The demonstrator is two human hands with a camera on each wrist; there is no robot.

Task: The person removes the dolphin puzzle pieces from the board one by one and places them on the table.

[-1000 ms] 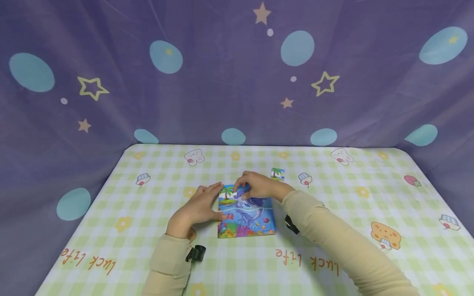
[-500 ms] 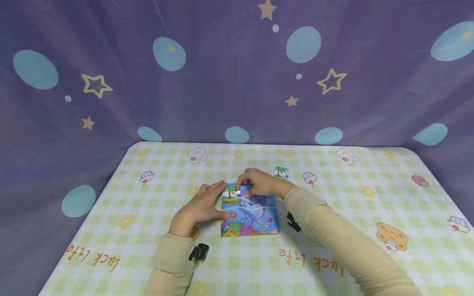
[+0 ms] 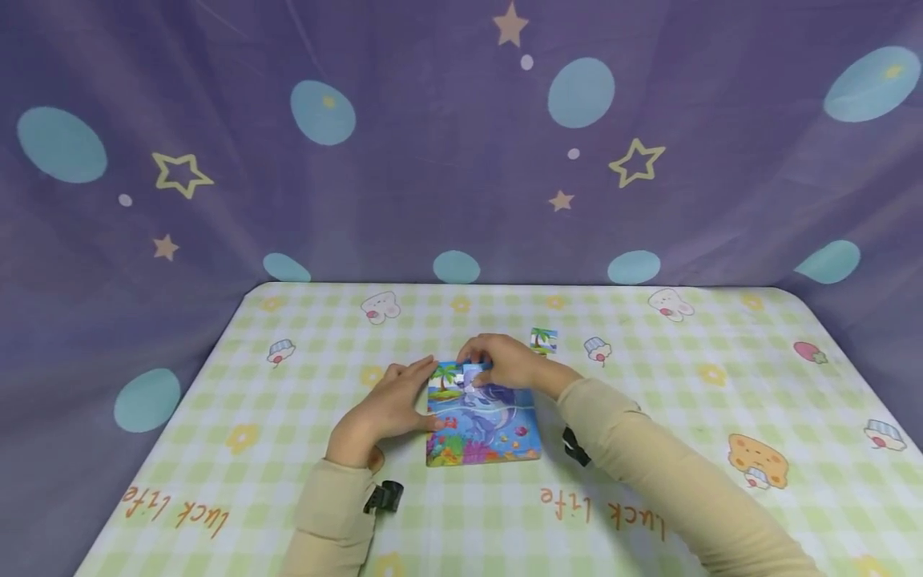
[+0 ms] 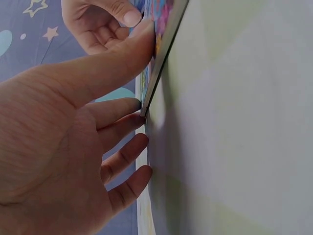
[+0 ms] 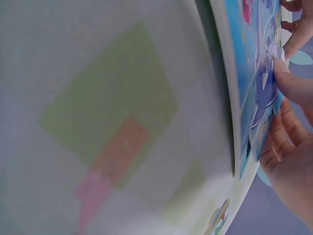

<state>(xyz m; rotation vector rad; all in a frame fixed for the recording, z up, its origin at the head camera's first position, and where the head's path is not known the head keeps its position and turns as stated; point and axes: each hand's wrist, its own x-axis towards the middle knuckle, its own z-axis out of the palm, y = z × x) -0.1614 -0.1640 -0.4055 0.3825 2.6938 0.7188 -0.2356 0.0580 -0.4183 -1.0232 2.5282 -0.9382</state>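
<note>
A dolphin jigsaw puzzle (image 3: 483, 433) in a flat square board lies on the table, with a palm tree at its upper left. My right hand (image 3: 505, 361) pinches a puzzle piece (image 3: 472, 373) over the board's upper part. In the right wrist view, purple-and-blue puzzle pieces (image 5: 266, 88) stand proud of the board under my thumb, with fingers behind them. My left hand (image 3: 385, 409) rests along the board's left edge, its fingers extended. The left wrist view shows the left thumb (image 4: 132, 56) on the board's edge and the index finger touching a corner.
A small square palm-tree piece (image 3: 544, 340) lies on the table beyond the right wrist. A green-and-white checked tablecloth (image 3: 613, 425) covers the table. Behind it hangs a purple curtain (image 3: 404, 200) with stars and blue ovals.
The piece at my right fingertips now shows a paler, tilted face, and a white strip has appeared beside it. My left hand stays at the board's left edge. The head view shifts slightly.
</note>
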